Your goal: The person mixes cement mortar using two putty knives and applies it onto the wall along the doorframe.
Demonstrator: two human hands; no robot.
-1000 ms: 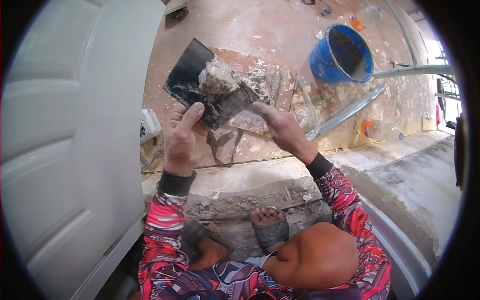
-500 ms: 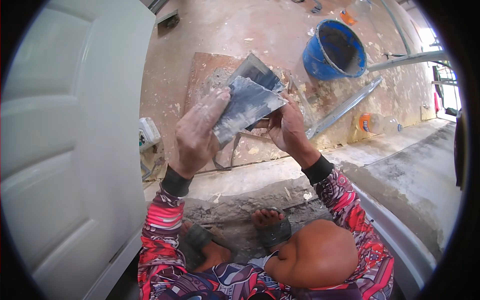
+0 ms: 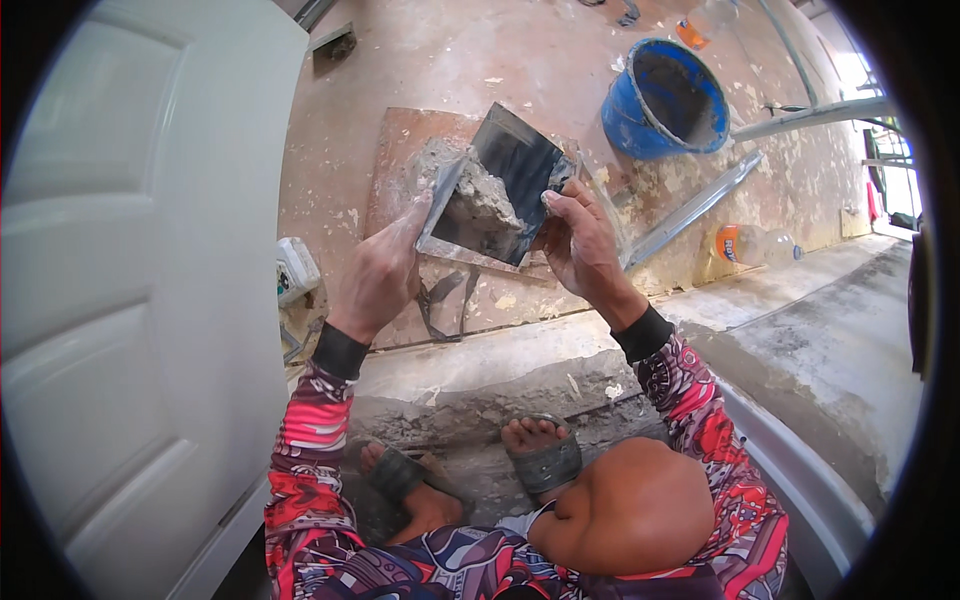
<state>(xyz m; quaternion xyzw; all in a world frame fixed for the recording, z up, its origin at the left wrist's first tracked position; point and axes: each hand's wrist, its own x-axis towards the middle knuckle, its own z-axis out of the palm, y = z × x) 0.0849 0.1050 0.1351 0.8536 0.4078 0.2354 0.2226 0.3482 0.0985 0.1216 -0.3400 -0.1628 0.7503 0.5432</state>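
My right hand (image 3: 585, 245) is closed on the right edge of a dark rectangular plate (image 3: 515, 150), thumb on top; its underside is hidden. A lump of wet grey mortar (image 3: 482, 200) lies across the plate's left and lower part. In my left hand (image 3: 378, 278) is a thin grey scraper plate (image 3: 438, 207), tilted nearly edge-on against the mortar's left side. Both plates are held above a reddish, mortar-smeared board (image 3: 400, 130) on the floor.
A blue bucket (image 3: 617, 120) with grey residue stands at far right, near a metal strip (image 3: 695, 210). A clear bottle with an orange label (image 3: 740, 245) lies at right. The white door (image 3: 230, 250) fills the left side. A white container (image 3: 297, 268) sits beside it.
The left plate has swung from lying broad across the right one to nearly edge-on at the left. The dark plate and its mortar now show. My left hand has shifted slightly left.
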